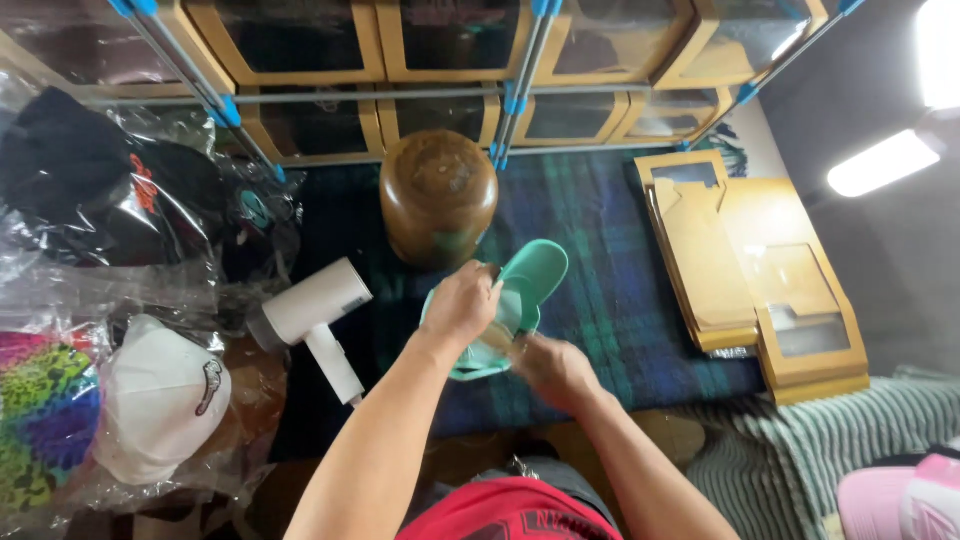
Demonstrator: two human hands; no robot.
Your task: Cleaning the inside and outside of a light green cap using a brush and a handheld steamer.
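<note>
Flanking mint cap (520, 290): steamer (318, 318), seemingly wooden head-form (438, 195).

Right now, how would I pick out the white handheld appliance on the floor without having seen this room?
Start at the dark plaid blanket spread below the shelving of tan window boxes. At its left edge, beside the round wooden head form, lies the white handheld appliance, left of the left hand. It is the only hard, L-shaped item there; its neighbours are soft caps in clear plastic bags.
</note>
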